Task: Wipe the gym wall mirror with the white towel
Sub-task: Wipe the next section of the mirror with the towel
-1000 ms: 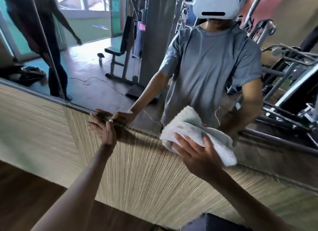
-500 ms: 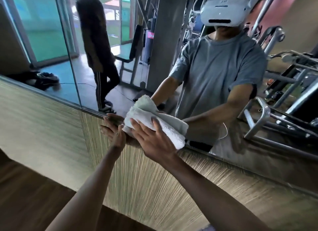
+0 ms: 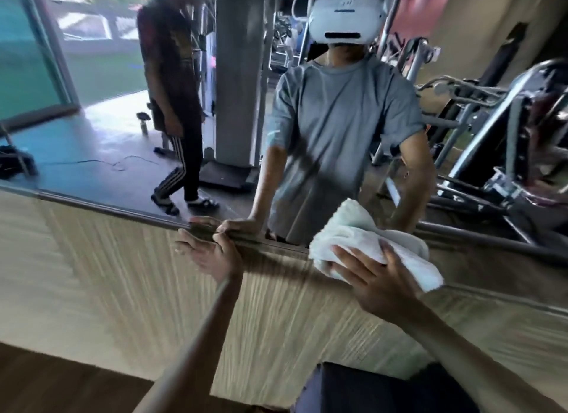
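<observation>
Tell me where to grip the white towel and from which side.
Take the towel over its thick folded middle, coming from the room side with the palm toward the mirror. It lies bunched flat against the glass at its lower edge, so only its outer face is free; the right hand presses on that face.

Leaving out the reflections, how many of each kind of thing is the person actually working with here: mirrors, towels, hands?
Large glass wall mirror: 1
Bunched white cloth towel: 1
Bare hands: 2, left hand at the mirror's lower edge, right hand pressing the towel
Total: 4
</observation>
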Motion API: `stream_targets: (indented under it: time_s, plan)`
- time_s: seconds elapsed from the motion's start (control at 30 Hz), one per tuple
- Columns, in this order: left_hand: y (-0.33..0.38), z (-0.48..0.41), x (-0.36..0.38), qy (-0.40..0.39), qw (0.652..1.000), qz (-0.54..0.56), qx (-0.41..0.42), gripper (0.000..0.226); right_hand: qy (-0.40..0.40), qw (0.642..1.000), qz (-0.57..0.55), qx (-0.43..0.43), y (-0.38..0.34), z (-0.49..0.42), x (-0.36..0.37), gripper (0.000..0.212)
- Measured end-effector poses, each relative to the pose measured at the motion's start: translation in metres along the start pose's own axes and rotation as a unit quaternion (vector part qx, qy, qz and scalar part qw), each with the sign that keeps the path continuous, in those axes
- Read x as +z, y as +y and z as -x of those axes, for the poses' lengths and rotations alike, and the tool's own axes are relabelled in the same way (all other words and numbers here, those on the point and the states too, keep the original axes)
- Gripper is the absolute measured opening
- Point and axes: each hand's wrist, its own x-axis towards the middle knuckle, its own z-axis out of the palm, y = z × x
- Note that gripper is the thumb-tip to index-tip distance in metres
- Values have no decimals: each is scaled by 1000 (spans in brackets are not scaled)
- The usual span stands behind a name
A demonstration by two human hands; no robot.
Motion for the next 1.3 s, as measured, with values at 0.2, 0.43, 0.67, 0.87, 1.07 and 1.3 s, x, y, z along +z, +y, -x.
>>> stream_targets:
  time_s: [0.2,0.43,0.67,0.87,1.07,1.3]
  plan:
    - [13,45,8,-66,998,-4,-15,92,20,999,-7,24,-9,-12,-3,54]
    - [6,70,23,-70,997,-19,-28,81,43,998,-35,12,-40,-61,-5,58]
    - [5,148,57,-91,995,-25,-32,90,46,998,-18,27,43,71,12,48]
    - [-4,168,69,-110,993,-38,-23,97,32,996,25,73,94,155,9,54]
    - [2,166,60,-124,991,-42,-25,97,20,997,-23,69,34,71,5,60]
    - [15,130,42,23,998,27,-58,112,18,998,-32,50,-21,-12,2,54]
